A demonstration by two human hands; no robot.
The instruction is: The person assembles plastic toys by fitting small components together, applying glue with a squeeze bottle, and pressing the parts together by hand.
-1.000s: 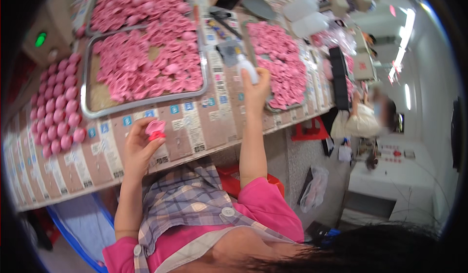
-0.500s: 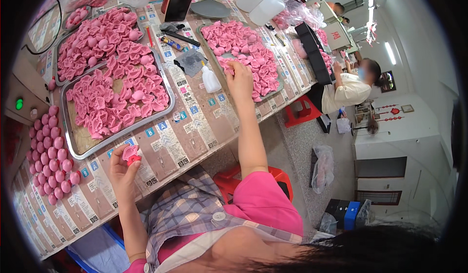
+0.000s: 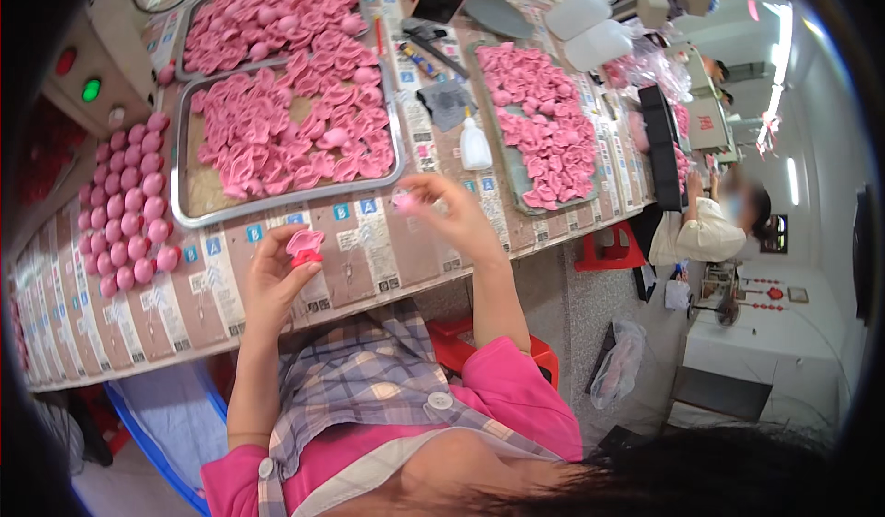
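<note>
My left hand (image 3: 274, 282) holds a small pink flower-like piece (image 3: 304, 244) with a red base, raised just above the near edge of the table (image 3: 369, 259). My right hand (image 3: 449, 213) pinches a small pink petal (image 3: 403, 202) a little to the right of it, the two hands apart. Behind them lies a metal tray (image 3: 286, 199) heaped with pink petals. A small white glue bottle (image 3: 474, 143) stands upright on the table beyond my right hand.
A second tray (image 3: 198, 23) of pink pieces lies farther back, and a third (image 3: 512, 171) at the right. Rows of pink round buds (image 3: 129, 203) lie at the left. A control box with a green light (image 3: 90, 90) stands far left. Another person (image 3: 710, 226) sits at the right, beside a red stool (image 3: 608, 249).
My right hand has left the white bottle on the table and come back toward me holding a pink petal. My left hand kept the pink piece and stayed near the table edge.
</note>
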